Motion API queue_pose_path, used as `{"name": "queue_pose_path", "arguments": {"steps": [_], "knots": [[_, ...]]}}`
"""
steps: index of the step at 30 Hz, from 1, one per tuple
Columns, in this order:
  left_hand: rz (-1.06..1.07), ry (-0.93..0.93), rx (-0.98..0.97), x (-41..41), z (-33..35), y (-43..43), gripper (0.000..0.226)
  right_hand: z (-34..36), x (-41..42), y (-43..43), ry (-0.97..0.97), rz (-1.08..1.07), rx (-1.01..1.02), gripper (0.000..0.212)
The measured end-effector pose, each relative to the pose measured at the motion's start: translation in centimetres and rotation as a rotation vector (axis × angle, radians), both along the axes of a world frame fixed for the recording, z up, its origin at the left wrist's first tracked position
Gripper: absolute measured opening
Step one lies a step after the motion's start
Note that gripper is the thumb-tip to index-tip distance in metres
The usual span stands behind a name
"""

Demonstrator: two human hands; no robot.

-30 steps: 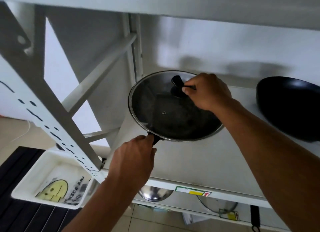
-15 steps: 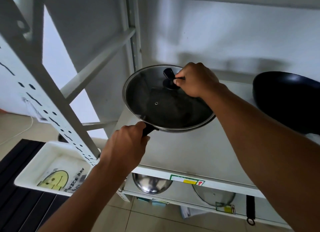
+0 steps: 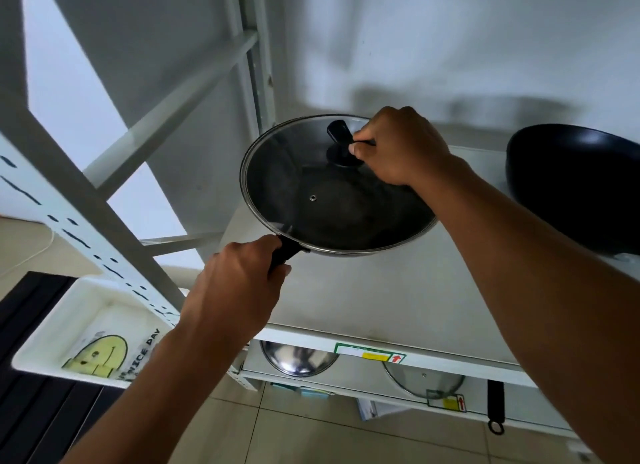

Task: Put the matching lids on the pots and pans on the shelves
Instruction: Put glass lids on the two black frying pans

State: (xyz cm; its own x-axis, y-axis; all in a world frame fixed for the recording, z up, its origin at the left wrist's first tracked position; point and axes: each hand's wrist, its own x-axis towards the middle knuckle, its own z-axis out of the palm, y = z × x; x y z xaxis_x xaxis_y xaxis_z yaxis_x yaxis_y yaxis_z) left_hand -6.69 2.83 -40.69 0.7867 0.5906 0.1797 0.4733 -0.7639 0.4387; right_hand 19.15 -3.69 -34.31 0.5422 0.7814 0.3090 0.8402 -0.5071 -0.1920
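Observation:
A black pan sits on the white shelf point(image 3: 398, 301) with a glass lid point(image 3: 311, 200) resting on its rim. My right hand point(image 3: 398, 148) grips the lid's black knob point(image 3: 341, 141). My left hand point(image 3: 235, 290) is closed around the pan's black handle point(image 3: 285, 254) at the front left. To the right stands an uncovered black pan point(image 3: 575, 186), partly cut off by the frame edge. On the shelf below lie a steel lid point(image 3: 298, 359) and a glass lid point(image 3: 422, 380), both half hidden by the shelf edge.
A white slotted upright point(image 3: 86, 228) and diagonal braces stand at the left. A white tray point(image 3: 79, 328) with a smiley print lies on a black mat by the floor. A black pan handle point(image 3: 496, 410) hangs at the lower right. The wall is close behind the shelf.
The pan with its lid has stayed between my hands and on the shelf. My view has tilted a little, showing more of the lower shelf.

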Motion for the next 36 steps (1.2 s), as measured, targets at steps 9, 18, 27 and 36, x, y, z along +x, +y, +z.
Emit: {"name": "queue_pose_path", "arguments": {"steps": [9, 18, 27, 36], "knots": [[0.017, -0.006, -0.005, 0.0, 0.3, -0.6, 0.02, 0.6, -0.2, -0.3, 0.018, 0.018, -0.055, 0.024], [0.071, 0.088, 0.035, -1.2, 0.7, -0.5, 0.028, -0.7, -0.6, -1.5, -0.087, -0.051, 0.018, 0.031], [0.073, 0.083, 0.082, -0.2, 1.1, -1.8, 0.027, -2.3, -1.8, -4.5, -0.087, -0.085, 0.062, 0.044], [0.085, 0.057, 0.05, 0.2, 1.0, -1.8, 0.016, -2.4, -0.9, -3.3, 0.037, 0.014, 0.203, 0.038]]}}
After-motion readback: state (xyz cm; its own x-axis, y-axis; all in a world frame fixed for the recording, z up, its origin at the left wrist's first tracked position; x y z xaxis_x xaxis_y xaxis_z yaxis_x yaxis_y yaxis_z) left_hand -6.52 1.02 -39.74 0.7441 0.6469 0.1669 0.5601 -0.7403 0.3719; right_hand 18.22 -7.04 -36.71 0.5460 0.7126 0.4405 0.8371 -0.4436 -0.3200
